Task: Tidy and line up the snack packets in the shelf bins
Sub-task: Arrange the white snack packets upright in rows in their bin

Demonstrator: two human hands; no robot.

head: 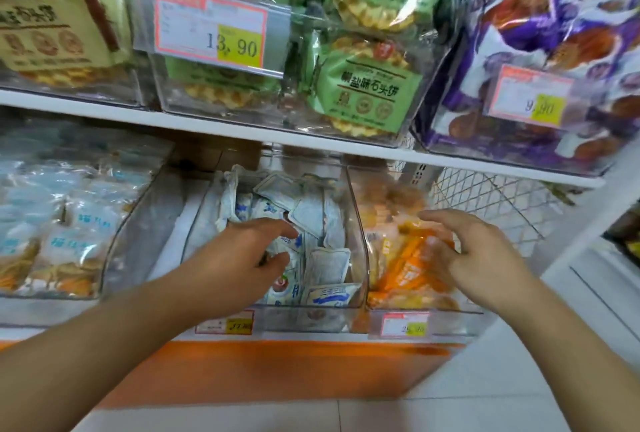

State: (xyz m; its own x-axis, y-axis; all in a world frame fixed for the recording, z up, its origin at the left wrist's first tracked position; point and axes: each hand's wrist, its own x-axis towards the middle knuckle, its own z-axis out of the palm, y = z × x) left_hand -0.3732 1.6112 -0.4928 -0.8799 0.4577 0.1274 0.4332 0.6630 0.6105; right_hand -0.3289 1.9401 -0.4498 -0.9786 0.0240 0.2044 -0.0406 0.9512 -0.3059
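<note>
On the lower shelf, a clear plastic bin (356, 223) holds a jumble of small white-and-blue snack packets (317, 220). My left hand (249, 251) reaches into this bin with its fingers spread over the packets, gripping nothing that I can see. To the right, a second clear bin (426, 310) holds orange snack packets (405, 268). My right hand (474, 251) hovers over these, fingers curled and apart; the view is blurred there and no packet is clearly held.
A bin of pale blue packets (62, 230) stands at lower left. The upper shelf (242, 126) carries bins of green waffle packets (363, 88), cream packets (52, 26) and purple packets (540, 33). Price tags hang on the bin fronts. A white wire basket (491, 196) sits at right.
</note>
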